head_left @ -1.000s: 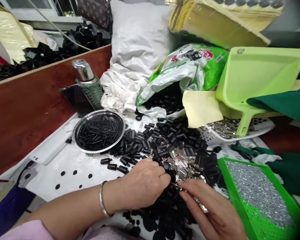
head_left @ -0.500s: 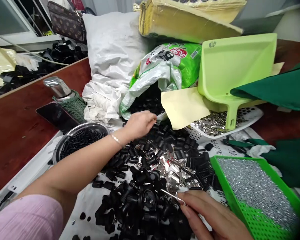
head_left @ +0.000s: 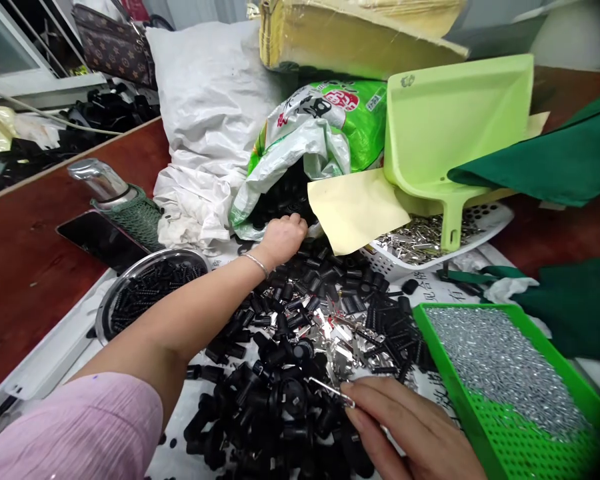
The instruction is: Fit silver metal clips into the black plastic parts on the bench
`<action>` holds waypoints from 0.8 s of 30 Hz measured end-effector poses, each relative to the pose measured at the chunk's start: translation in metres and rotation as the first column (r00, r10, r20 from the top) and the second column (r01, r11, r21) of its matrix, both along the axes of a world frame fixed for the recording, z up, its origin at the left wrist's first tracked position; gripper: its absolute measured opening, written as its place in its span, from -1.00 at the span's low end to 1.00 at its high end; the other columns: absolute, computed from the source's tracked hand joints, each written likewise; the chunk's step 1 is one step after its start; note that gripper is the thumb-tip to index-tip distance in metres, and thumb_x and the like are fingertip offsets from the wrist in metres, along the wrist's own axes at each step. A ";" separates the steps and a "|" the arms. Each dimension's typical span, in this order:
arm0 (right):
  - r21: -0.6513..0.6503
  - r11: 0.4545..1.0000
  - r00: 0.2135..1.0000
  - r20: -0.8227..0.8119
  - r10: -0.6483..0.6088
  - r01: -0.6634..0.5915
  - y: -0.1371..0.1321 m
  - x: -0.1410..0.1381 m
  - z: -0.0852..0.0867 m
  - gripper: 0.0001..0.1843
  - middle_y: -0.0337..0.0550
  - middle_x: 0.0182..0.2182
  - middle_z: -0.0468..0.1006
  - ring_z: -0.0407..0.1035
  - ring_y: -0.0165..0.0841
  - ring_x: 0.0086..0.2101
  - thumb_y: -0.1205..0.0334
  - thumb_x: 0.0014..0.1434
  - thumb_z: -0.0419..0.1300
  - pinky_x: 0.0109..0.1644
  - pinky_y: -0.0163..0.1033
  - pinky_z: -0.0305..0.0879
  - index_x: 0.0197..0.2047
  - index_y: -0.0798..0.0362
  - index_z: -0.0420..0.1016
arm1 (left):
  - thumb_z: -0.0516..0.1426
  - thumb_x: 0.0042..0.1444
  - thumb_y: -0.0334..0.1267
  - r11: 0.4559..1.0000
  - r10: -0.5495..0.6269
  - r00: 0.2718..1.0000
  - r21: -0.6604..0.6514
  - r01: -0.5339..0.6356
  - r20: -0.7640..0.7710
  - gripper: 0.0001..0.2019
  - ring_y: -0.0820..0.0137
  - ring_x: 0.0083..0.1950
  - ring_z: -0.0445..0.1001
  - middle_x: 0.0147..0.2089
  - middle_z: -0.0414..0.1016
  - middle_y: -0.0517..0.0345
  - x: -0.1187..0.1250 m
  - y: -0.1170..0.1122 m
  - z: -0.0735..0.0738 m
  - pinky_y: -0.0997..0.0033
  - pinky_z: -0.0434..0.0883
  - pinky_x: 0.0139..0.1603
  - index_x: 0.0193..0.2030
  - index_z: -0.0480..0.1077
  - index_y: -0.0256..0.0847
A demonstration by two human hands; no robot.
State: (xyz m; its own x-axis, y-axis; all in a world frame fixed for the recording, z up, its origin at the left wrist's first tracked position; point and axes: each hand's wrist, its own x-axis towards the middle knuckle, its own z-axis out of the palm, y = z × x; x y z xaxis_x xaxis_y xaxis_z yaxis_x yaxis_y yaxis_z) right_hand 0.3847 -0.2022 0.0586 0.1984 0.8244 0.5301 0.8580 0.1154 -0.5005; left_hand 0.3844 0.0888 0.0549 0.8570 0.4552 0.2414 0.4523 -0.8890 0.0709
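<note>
My left hand (head_left: 284,239) is at the mouth of a green and white sack (head_left: 265,190) with black parts inside. Its fingers are curled closed, and whatever they may hold is hidden. Low in the view, my right hand (head_left: 395,417) pinches a thin bent metal clip (head_left: 330,388) between thumb and forefinger. Beneath and between the hands lies a heap of black plastic parts (head_left: 285,407), with shiny flat metal pieces (head_left: 337,337) in its middle and black ribbed sleeves (head_left: 393,333) on the right.
A green tray (head_left: 473,393) of small silvery pins lies at the right. Behind it, a light green dustpan (head_left: 455,127) rests over a white basket (head_left: 490,230) of metal pieces. At left are a steel bowl (head_left: 103,313) of black ribbed sleeves, a phone (head_left: 97,237) and a flask (head_left: 103,180).
The left hand has turned, and its fingers have curled in at the sack's mouth. The right hand still pinches the clip. The whole view has shifted slightly.
</note>
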 end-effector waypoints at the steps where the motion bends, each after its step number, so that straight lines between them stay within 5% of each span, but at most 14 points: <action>1: 0.005 1.000 1.000 0.002 -0.008 0.008 0.000 0.000 -0.002 -0.74 -0.16 -0.28 0.57 0.48 -0.39 -0.29 0.39 0.14 0.07 -0.22 -0.37 0.44 -0.08 0.02 0.36 | -0.03 0.15 -0.40 0.999 0.027 0.999 -0.018 -0.026 0.032 -0.76 0.15 -0.07 0.41 -0.12 0.40 -0.20 -0.004 0.001 0.003 0.25 0.30 -0.15 -0.17 0.42 -0.40; 6: 0.027 1.000 0.999 0.049 -0.001 -0.001 -0.005 0.003 -0.010 -0.75 -0.13 -0.25 0.56 0.48 -0.37 -0.25 0.34 0.15 0.09 -0.20 -0.35 0.45 -0.07 0.04 0.38 | 0.02 0.11 -0.25 0.967 0.209 0.956 -0.192 -0.170 0.204 -0.74 0.15 -0.10 0.43 -0.21 0.48 -0.10 -0.039 0.009 0.014 0.26 0.31 -0.12 -0.20 0.46 -0.35; 10: 0.014 1.000 0.999 0.038 -0.006 0.005 -0.006 0.004 -0.014 -0.74 -0.10 -0.23 0.55 0.47 -0.34 -0.23 0.32 0.14 0.12 -0.16 -0.31 0.44 -0.07 0.05 0.40 | 0.07 0.05 -0.24 0.869 0.346 0.899 -0.453 -0.199 0.268 -0.77 0.30 -0.30 0.49 -0.39 0.53 0.04 -0.084 0.004 0.006 0.43 0.38 -0.31 -0.26 0.49 -0.32; 19: 0.011 0.999 0.978 -0.204 -0.049 0.052 0.010 -0.011 -0.012 -0.83 -0.18 -0.29 0.54 0.46 -0.37 -0.32 0.35 0.13 0.14 -0.23 -0.29 0.43 -0.18 0.00 0.46 | 0.09 0.05 -0.30 0.434 0.538 0.803 -0.901 -0.003 0.257 -0.80 0.40 -0.49 0.53 -0.47 0.51 0.07 -0.167 -0.073 0.003 0.47 0.49 -0.49 -0.24 0.40 -0.41; 24: -0.003 0.986 0.926 -0.343 -0.157 0.166 0.017 -0.030 -0.007 -0.81 -0.21 -0.34 0.56 0.46 -0.41 -0.42 0.32 0.13 0.17 -0.30 -0.28 0.43 -0.16 -0.02 0.48 | 0.12 0.06 -0.30 0.096 0.475 0.843 -0.967 0.236 0.253 -0.80 0.49 -0.53 0.50 -0.51 0.50 0.14 -0.185 -0.117 0.005 0.56 0.45 -0.50 -0.20 0.40 -0.37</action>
